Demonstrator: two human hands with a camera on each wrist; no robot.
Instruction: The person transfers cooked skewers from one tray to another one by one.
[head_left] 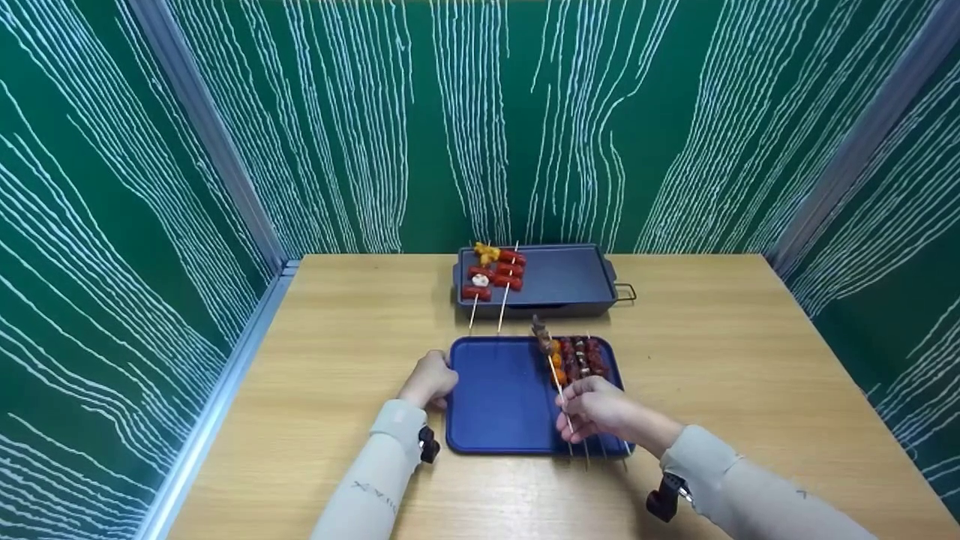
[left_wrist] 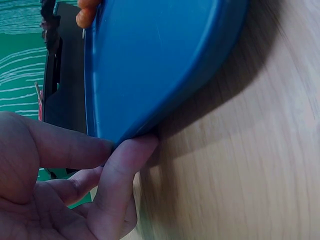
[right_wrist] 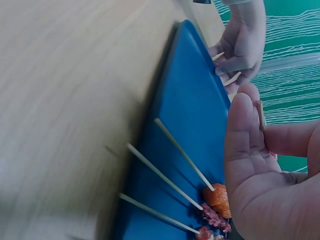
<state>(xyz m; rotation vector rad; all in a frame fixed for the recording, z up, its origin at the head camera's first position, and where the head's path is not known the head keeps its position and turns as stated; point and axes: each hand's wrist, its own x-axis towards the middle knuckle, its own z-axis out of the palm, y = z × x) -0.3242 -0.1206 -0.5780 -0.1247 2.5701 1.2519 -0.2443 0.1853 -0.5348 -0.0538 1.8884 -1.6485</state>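
Observation:
My left hand [head_left: 433, 379] pinches the left rim of a blue tray [head_left: 495, 420], thumb and forefinger meeting over the edge in the left wrist view. A skewer of dark brown meat [head_left: 541, 336] is pinched by its wooden stick in my right hand [head_left: 592, 409], tilted with the meat end away over the tray. Under it, on the tray's right side, lie several skewers: one with orange balls [head_left: 556, 364], others with dark red pieces [head_left: 592, 356]. Their bare sticks point toward me and overhang the near rim.
Behind the tray stands a dark grey grill pan [head_left: 562, 274] with a wire handle [head_left: 626, 291] at its right. Across its left side lie skewers of red sausage pieces [head_left: 510, 271], with a yellow piece [head_left: 486, 252] among them. Green panels with white lines [head_left: 540, 127] rise behind the wooden table [head_left: 337, 337].

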